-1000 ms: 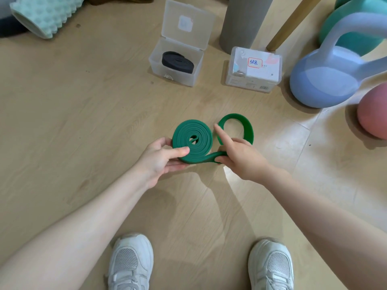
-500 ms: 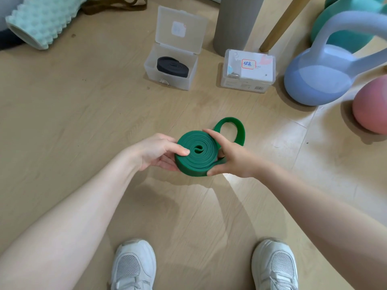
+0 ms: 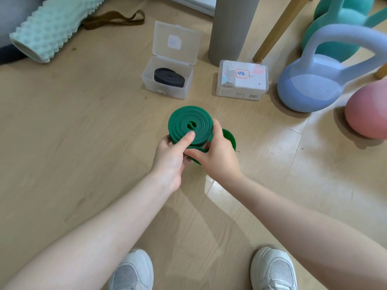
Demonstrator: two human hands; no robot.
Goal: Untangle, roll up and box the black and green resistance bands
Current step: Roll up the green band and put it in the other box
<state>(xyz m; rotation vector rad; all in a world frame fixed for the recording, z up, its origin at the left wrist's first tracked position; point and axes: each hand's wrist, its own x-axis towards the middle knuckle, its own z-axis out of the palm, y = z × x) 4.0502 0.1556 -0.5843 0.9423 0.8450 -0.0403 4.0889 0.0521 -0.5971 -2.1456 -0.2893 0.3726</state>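
Observation:
The green resistance band [image 3: 189,122] is wound into a flat coil, lifted above the floor between both hands. My left hand [image 3: 173,155] grips the coil's near edge, thumb pressed on its top face. My right hand [image 3: 217,153] holds the coil's right side and the short loose tail that curls out beneath it to the right. The black band [image 3: 169,77] lies rolled inside the open clear box [image 3: 167,88], lid up. A second clear box [image 3: 241,81], closed and labelled, stands to its right.
A grey cylinder [image 3: 230,28] and a wooden leg [image 3: 278,28] stand behind the boxes. Blue [image 3: 314,84], teal [image 3: 339,24] and pink [image 3: 368,114] weights crowd the right. A bumpy foam roller [image 3: 52,28] and brown strap [image 3: 113,18] lie far left. My shoes show below.
The coil has grown and risen off the floor; the loose loop has shrunk to a short tail under my right hand. Both hands shifted their grip around the coil.

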